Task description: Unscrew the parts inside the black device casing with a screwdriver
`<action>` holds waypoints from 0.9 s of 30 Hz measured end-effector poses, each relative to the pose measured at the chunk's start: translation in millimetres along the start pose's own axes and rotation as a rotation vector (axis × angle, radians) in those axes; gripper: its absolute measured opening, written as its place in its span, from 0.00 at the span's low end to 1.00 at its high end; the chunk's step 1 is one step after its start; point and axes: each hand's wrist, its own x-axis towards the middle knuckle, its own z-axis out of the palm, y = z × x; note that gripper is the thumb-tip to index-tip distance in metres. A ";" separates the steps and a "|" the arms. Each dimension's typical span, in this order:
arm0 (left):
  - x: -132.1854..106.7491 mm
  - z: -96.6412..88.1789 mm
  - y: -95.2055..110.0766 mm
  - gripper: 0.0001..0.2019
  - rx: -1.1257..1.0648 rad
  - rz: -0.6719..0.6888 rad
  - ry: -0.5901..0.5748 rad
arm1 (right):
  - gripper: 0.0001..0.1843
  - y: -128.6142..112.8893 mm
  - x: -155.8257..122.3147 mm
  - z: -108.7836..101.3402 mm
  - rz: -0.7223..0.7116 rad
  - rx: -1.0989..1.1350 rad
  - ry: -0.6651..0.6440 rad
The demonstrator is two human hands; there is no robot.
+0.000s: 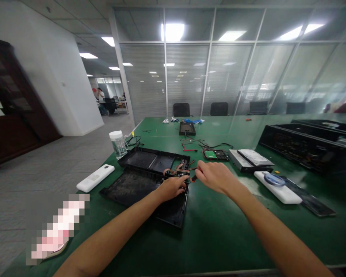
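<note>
A dusty black plastic casing lies opened out on the table, its flat panel nearer me and its tray-like half behind. My left hand rests at the casing's right end, fingers curled together; what they pinch, if anything, is hidden. Striped ribbon wires loop just behind those fingers. In my right hand a screwdriver with a black and orange-red handle is gripped. It points down and left toward my left fingertips, and its tip is too small to make out.
Beyond my right hand lie a green circuit board and a metal drive. A white box carries a tape roll. Black computer cases stand far right. At left are a lidded jar and a white device.
</note>
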 end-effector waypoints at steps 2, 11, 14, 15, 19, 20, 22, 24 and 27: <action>0.2 1.6 -1.4 0.28 0.001 0.010 0.003 | 0.17 -7.4 6.5 -11.5 -0.083 0.073 -0.110; 0.2 1.5 -2.7 0.19 0.016 -0.017 -0.012 | 0.21 -20.5 30.6 -14.5 -0.011 0.124 -0.197; 0.0 -0.1 -1.2 0.18 0.007 -0.015 -0.015 | 0.24 -17.7 32.7 -14.2 0.033 0.097 -0.184; 0.0 -0.1 -1.1 0.18 0.004 -0.013 -0.011 | 0.26 -17.2 33.1 -13.9 0.079 0.067 -0.162; 0.0 2.0 -2.4 0.19 0.011 -0.019 -0.007 | 0.25 -18.5 32.7 -13.3 0.046 0.096 -0.177; 0.0 2.3 -2.7 0.19 0.016 -0.018 -0.007 | 0.26 -19.4 32.1 -13.5 0.034 0.090 -0.173; -0.2 2.0 -2.4 0.20 0.023 -0.019 -0.007 | 0.31 -21.6 30.3 -14.4 0.061 0.045 -0.138; -0.4 0.3 -1.1 0.19 0.027 -0.025 -0.013 | 0.32 -23.9 28.3 -15.4 0.089 0.026 -0.115; -0.5 -2.4 1.3 0.17 0.026 -0.023 -0.027 | 0.25 -25.6 26.4 -15.6 0.041 0.066 -0.137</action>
